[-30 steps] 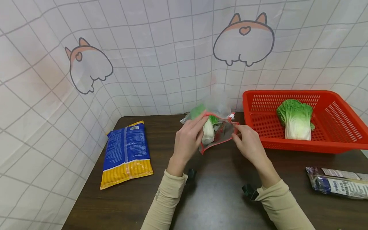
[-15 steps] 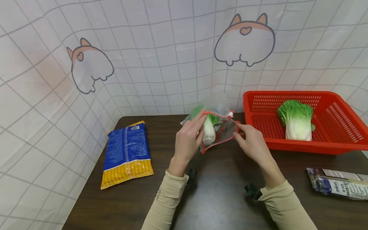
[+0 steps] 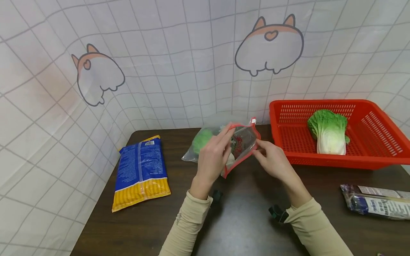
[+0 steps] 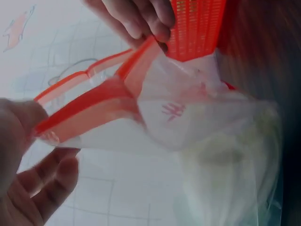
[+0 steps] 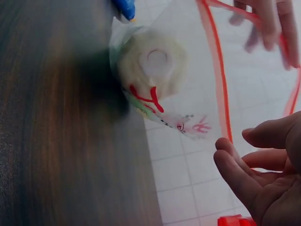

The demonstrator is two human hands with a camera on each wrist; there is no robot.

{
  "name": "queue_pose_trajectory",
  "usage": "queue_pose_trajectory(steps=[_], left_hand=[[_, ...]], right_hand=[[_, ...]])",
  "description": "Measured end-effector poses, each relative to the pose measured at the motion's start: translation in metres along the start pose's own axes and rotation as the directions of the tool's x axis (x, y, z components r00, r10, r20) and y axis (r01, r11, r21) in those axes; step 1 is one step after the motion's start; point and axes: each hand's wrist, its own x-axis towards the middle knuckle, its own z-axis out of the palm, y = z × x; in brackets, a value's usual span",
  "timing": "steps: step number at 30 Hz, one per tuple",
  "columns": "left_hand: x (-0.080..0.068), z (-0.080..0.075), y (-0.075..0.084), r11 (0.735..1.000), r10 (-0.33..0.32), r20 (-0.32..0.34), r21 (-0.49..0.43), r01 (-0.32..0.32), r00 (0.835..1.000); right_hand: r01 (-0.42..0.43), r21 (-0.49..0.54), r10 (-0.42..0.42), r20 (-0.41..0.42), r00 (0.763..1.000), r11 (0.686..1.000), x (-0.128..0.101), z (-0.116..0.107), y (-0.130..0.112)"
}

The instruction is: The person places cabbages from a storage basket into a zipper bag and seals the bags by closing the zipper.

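A clear zip bag (image 3: 242, 141) with a red rim sits between both hands over the dark table (image 3: 243, 220). Inside it a small cabbage (image 3: 201, 139) lies with its green leaves pointing left. My left hand (image 3: 225, 137) pinches the rim's left side, thumb (image 4: 19, 125) on the red strip. My right hand (image 3: 257, 149) pinches the right side of the rim (image 4: 141, 52). In the right wrist view the cabbage's pale cut base (image 5: 153, 61) faces the camera through the bag's open mouth, with my right fingers (image 5: 240, 174) beside the rim (image 5: 218, 84).
A red basket (image 3: 378, 156) at the back right holds a second cabbage (image 3: 329, 131). A blue and yellow packet (image 3: 141, 172) lies at the left, and a wrapped packet (image 3: 374, 206) near the right edge. A tiled curtain (image 3: 160, 71) closes the back and left.
The bag has dropped and tipped left, so the cabbage now lies toward the table. Both hands stayed on the rim and drew closer together.
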Motion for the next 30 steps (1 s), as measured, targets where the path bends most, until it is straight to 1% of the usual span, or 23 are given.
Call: queue_pose_trajectory(steps=[2, 4, 5, 7, 8, 10, 13, 15, 19, 22, 26, 30], left_hand=[[-0.001, -0.001, -0.002, 0.998, -0.053, -0.019, 0.036, 0.053, 0.998], [-0.001, -0.002, -0.004, 0.994, -0.092, -0.067, 0.057, 0.096, 0.993], [0.0, -0.003, -0.004, 0.992, -0.103, -0.093, 0.057, 0.109, 0.99], [0.001, -0.003, -0.005, 0.991, -0.115, -0.112, 0.052, 0.121, 0.987], [0.001, -0.004, -0.005, 0.992, -0.112, -0.108, 0.041, 0.117, 0.988], [0.001, -0.003, -0.006, 0.994, -0.105, -0.071, 0.014, 0.106, 0.992], [0.001, -0.003, -0.006, 0.995, -0.099, -0.005, -0.023, 0.099, 0.995], [0.0, -0.002, -0.007, 0.993, -0.105, 0.025, -0.043, 0.106, 0.994], [-0.001, -0.003, -0.009, 0.993, -0.098, 0.056, -0.067, 0.101, 0.994], [0.0, -0.004, -0.009, 0.993, -0.095, 0.072, -0.069, 0.1, 0.993], [0.0, -0.005, -0.01, 0.992, -0.101, 0.082, -0.073, 0.107, 0.991], [0.0, -0.005, -0.01, 0.987, -0.109, 0.093, -0.11, 0.119, 0.99]], right_hand=[[-0.001, -0.003, 0.001, -0.023, 1.0, 1.0, 0.0, 0.001, 0.001], [0.004, -0.012, -0.005, -0.04, 0.999, 1.0, 0.001, 0.002, 0.001], [0.008, -0.016, -0.009, -0.046, 0.999, 1.0, 0.001, 0.002, 0.002], [0.011, -0.023, -0.013, -0.053, 0.999, 1.0, 0.001, 0.002, 0.002], [0.011, -0.026, -0.012, -0.051, 0.999, 1.0, 0.002, 0.002, 0.002], [0.005, -0.023, -0.006, -0.034, 0.999, 1.0, 0.001, 0.001, 0.002], [-0.004, -0.021, 0.004, 0.015, 1.0, 1.0, 0.0, -0.004, 0.001], [-0.011, -0.019, 0.012, 0.055, 0.998, 1.0, -0.001, -0.008, 0.001], [-0.026, -0.034, 0.029, 0.101, 0.994, 0.999, -0.004, -0.017, 0.0], [-0.037, -0.049, 0.042, 0.107, 0.993, 0.998, -0.006, -0.021, -0.001], [-0.038, -0.048, 0.044, 0.12, 0.992, 0.998, -0.006, -0.022, -0.001], [-0.033, -0.05, 0.039, 0.124, 0.992, 0.998, -0.007, -0.022, 0.0]])
